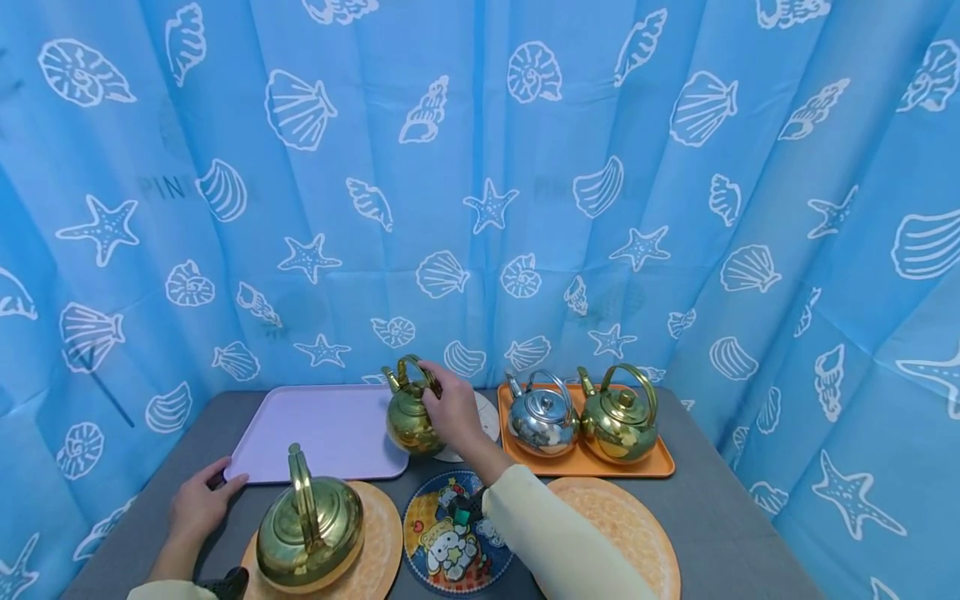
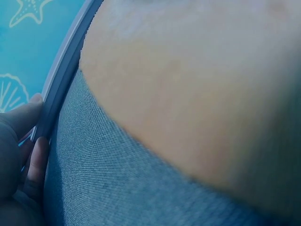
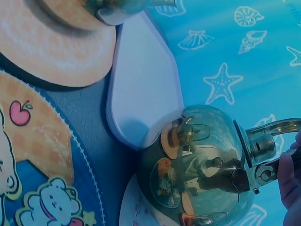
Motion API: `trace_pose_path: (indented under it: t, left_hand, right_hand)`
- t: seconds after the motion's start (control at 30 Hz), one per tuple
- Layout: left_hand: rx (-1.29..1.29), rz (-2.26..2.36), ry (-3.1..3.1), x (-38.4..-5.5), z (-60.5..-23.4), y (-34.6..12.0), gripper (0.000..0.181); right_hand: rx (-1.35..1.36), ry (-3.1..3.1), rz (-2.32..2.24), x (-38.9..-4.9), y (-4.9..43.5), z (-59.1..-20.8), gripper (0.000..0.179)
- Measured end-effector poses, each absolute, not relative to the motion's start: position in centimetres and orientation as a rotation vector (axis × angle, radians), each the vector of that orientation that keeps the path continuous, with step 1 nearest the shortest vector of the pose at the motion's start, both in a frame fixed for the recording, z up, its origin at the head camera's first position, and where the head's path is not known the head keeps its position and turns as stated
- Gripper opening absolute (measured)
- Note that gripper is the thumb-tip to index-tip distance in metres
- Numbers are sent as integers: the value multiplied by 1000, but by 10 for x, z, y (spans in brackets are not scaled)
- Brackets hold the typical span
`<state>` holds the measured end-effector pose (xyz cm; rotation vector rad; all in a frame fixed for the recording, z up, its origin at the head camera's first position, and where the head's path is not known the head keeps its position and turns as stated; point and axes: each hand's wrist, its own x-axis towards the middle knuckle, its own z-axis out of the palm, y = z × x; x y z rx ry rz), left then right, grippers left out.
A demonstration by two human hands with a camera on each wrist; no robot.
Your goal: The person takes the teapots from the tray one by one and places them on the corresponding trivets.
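Holding a gold kettle (image 1: 411, 423) by its arched handle (image 1: 430, 377) in the right hand (image 1: 455, 408), with fingers curled round the metal. To be found at the near right corner of the lilac tray (image 1: 315, 429), overlapping the white round mat (image 1: 490, 417) in view; cannot tell whether touching either or just above. Best to hold the body level, with the spout (image 1: 390, 380) towards the far left and clear of the curtain (image 1: 483, 275). Beware of resting the round base half on the rim: likely to tip there. For any sideways shift, lift straight first, lower flat, and loosen the fingers only once steady.

Pinching the tray's near left corner with the left hand (image 1: 198, 500), thumb on one side of the rim and fingers on the other (a sensible brace against sliding). Press just enough, without raising the corner. Mind the silver kettle (image 1: 546, 421) to the right, beside a second gold kettle (image 1: 621, 425) on the orange tray (image 1: 663, 469), and also the large gold kettle (image 1: 309, 533) at near left, close to the left forearm.
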<state>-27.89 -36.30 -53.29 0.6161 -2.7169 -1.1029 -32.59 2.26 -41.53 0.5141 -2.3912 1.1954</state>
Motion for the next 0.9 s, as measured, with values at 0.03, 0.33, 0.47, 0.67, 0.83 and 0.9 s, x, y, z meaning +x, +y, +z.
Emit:
trace_pose_path:
  t: [0.03,0.33,0.47,0.67,0.83,0.9]
  left_hand:
    - [616,-1104,-2715,-279,-533,-363,68]
    - [633,-1109,-2718,-278,-531,-361,67]
    - [626,-1116,-2718,-277,-532,-362,69]
    - [628,-1117,-2710,-277,-532,-362,69]
    - [625,-1112,-2704,-277,-532,-362,69]
    - [623,-1108,-2703,-277,-532,-361,67]
  right_hand:
    - [518,-2385,1201,-326,24,-415,46]
    - [465,-2360,1194,-332,34,-419,47]
    - [436,-2353,1205,-333,39,-422,46]
    - [414,-2333,1177,-335,45,-424,47]
    - [407,-2328,1168,-338,49,-427,46]
    - [402,-2324,1166,-338,51,-428,45]
